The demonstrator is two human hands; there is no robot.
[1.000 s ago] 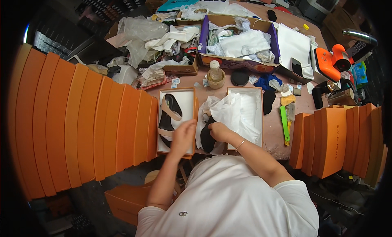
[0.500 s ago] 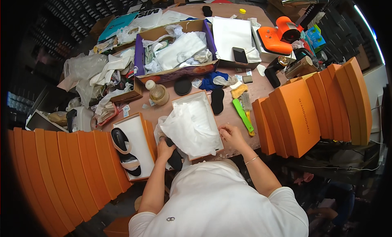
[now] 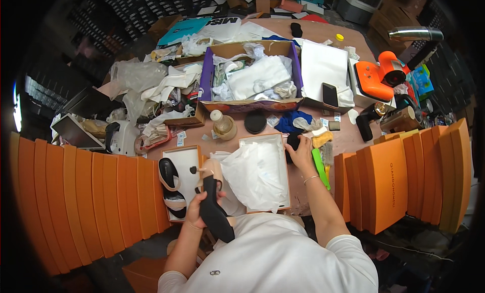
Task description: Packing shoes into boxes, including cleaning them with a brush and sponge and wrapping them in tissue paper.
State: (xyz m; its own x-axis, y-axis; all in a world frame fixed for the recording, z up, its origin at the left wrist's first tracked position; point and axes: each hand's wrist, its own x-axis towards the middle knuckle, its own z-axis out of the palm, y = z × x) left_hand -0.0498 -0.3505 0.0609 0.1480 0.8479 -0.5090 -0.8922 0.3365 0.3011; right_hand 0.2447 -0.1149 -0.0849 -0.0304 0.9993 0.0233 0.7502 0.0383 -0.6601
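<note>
My left hand grips a beige-strapped sandal with its black sole turned up, held over the near edge of the table. My right hand closes its fingers on a black peanut-shaped shoe sponge beyond the right side of an open shoe box. White tissue paper fills most of that box and spills over its left side. The matching sandal lies in an orange-edged box part at the left, straps up.
Rows of orange shoe boxes stand at the left and right. A green-handled brush lies by my right wrist. Behind are a bottle, a round black tin, a purple carton and a phone.
My left hand has lifted the sandal and turned its sole up. My right hand has moved from the box's right edge forward onto the black sponge. The view has shifted.
</note>
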